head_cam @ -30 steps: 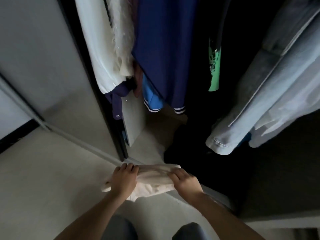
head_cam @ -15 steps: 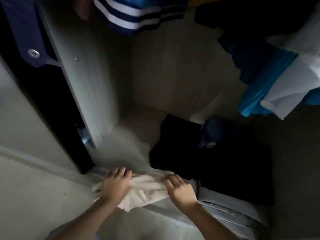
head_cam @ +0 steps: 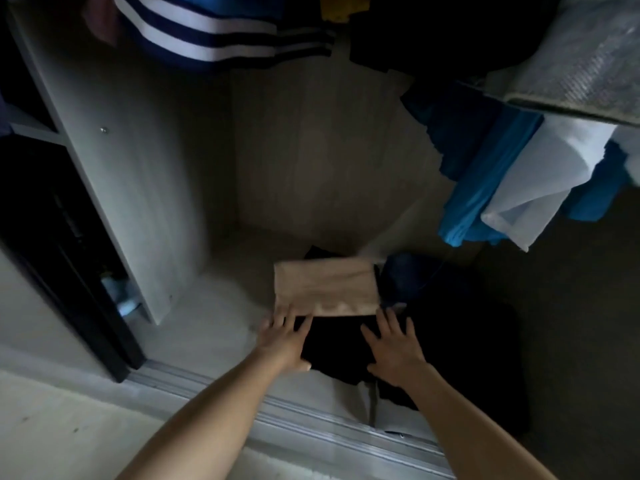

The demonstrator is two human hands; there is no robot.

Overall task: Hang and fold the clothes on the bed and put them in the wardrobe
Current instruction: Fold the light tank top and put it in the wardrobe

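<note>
The folded cream garment (head_cam: 325, 287) lies flat on a stack of black clothes (head_cam: 332, 344) on the floor of the wardrobe (head_cam: 311, 150), towards the back of that stack. The left hand (head_cam: 285, 341) is stretched out with its fingers (head_cam: 281, 318) straight and spread. Their tips touch the near left corner of the cream garment and grasp nothing. The right hand (head_cam: 394, 348) lies flat on the black clothes with its fingers (head_cam: 391, 322) also spread, the tips just beside the garment's near right corner; whether they touch it cannot be told.

Just right of the cream garment sits a dark blue folded item (head_cam: 408, 275), and a wider heap of black fabric (head_cam: 467, 341) fills the floor beyond it. Overhead, the hem of a navy garment with white stripes (head_cam: 214, 36) hangs above the left part of the compartment. A bright blue garment (head_cam: 485, 188), a white one (head_cam: 540, 188) and a grey textured one (head_cam: 588, 64) hang low on the right, near the heap but clear of both hands. A pale upright divider panel (head_cam: 114, 168) stands to the left, closing off a dark side compartment (head_cam: 45, 220). Both forearms cross the metal sliding-door track (head_cam: 277, 410) at the wardrobe's front edge, with the light room floor (head_cam: 52, 427) on the near side.
</note>
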